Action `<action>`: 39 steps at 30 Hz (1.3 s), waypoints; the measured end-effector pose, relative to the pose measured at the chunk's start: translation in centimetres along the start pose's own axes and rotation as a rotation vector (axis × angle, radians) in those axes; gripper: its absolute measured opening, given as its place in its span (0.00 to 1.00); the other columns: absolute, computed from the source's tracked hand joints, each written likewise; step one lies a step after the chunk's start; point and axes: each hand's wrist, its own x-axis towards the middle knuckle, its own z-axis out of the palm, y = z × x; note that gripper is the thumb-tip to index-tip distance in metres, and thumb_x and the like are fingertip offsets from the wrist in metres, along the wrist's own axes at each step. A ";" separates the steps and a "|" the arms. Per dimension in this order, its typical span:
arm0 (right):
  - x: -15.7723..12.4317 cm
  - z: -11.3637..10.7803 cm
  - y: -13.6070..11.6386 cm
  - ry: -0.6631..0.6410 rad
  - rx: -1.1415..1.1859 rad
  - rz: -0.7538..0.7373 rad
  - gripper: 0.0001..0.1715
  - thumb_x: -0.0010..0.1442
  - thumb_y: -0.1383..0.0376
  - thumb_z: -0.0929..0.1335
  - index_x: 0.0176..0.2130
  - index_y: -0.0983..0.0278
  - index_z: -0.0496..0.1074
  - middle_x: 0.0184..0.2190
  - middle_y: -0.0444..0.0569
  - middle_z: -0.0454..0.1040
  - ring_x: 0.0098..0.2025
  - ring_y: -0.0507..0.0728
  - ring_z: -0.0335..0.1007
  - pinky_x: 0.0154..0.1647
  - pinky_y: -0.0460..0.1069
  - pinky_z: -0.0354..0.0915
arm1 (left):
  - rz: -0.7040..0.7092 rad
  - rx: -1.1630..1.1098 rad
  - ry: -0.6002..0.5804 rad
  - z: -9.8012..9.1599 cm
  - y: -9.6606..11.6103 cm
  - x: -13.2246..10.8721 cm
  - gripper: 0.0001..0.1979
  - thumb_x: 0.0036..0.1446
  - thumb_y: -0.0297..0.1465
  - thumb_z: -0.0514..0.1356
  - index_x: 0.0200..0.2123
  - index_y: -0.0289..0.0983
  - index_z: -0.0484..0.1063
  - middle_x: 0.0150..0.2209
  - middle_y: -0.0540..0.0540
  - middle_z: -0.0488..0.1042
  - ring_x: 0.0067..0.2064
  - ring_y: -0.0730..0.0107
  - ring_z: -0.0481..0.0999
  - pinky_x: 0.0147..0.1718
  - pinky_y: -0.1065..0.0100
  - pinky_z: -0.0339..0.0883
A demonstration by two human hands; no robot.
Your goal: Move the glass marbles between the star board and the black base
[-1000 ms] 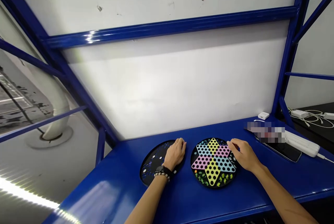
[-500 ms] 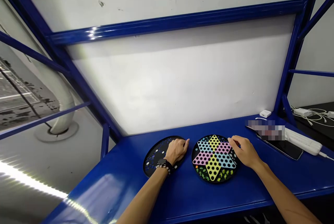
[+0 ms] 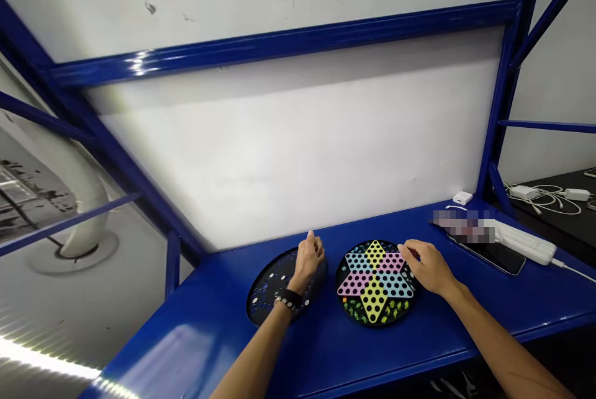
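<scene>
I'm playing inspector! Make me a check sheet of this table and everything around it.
Surface: glossy blue table.
Job's things: Chinese checkers board, green and yellow marbles at its near edge; round black tray beside it, with blue and white marbles.
Clutter: smartphone, white power strip, white charger.
Grippers: nothing seen; left hand raised over the tray, right hand at the board's edge.
Cables: white cables on a black shelf.
Surroundings: white wall, blue steel frame, white pipe.
</scene>
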 end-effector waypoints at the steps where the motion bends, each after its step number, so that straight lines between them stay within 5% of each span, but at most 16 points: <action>1: 0.0 0.0 0.0 0.002 -0.002 0.001 0.27 0.68 0.50 0.58 0.23 0.61 0.52 0.21 0.41 0.60 0.24 0.52 0.56 0.26 0.47 0.51 | 0.006 -0.030 -0.019 1.0 0.6 -0.2 0.28 0.65 0.51 0.28 0.18 0.43 0.42 0.15 0.56 0.44 0.16 0.76 0.48 0.17 0.71 0.48; 5: 0.0 -0.1 0.0 -0.001 -0.002 0.010 0.27 0.68 0.50 0.58 0.23 0.61 0.52 0.21 0.41 0.60 0.24 0.52 0.56 0.25 0.47 0.51 | 0.038 -0.051 -0.087 4.5 2.3 -1.3 0.30 0.66 0.52 0.30 0.17 0.42 0.45 0.15 0.56 0.46 0.16 0.77 0.49 0.18 0.71 0.49; 8: 0.0 -0.1 0.1 -0.007 0.003 0.011 0.28 0.68 0.49 0.58 0.23 0.61 0.51 0.21 0.41 0.60 0.24 0.52 0.56 0.26 0.47 0.51 | 0.082 0.021 -0.100 5.5 2.4 -1.8 0.29 0.66 0.52 0.34 0.18 0.42 0.44 0.16 0.55 0.46 0.18 0.76 0.47 0.20 0.69 0.48; 17: 0.0 -0.2 -0.2 -0.004 0.005 0.007 0.28 0.68 0.49 0.58 0.22 0.61 0.52 0.20 0.41 0.60 0.24 0.52 0.56 0.26 0.47 0.51 | 0.224 0.422 -0.144 4.1 3.3 -3.0 0.22 0.69 0.40 0.44 0.22 0.40 0.56 0.23 0.49 0.64 0.23 0.71 0.59 0.26 0.66 0.49; 31: 0.0 -0.3 -0.3 -0.007 0.005 -0.016 0.27 0.68 0.50 0.58 0.22 0.61 0.52 0.20 0.41 0.60 0.24 0.52 0.55 0.26 0.48 0.51 | 0.104 0.832 -0.261 1.9 3.1 -2.9 0.16 0.70 0.35 0.47 0.32 0.37 0.69 0.31 0.42 0.76 0.33 0.60 0.77 0.28 0.67 0.57; 39: 0.0 -0.5 -0.4 -0.007 0.001 -0.018 0.27 0.68 0.51 0.59 0.22 0.61 0.52 0.20 0.41 0.60 0.24 0.51 0.55 0.26 0.47 0.51 | 0.169 0.845 -0.300 3.3 3.9 -2.4 0.15 0.70 0.38 0.45 0.38 0.39 0.67 0.34 0.44 0.76 0.33 0.61 0.76 0.27 0.67 0.56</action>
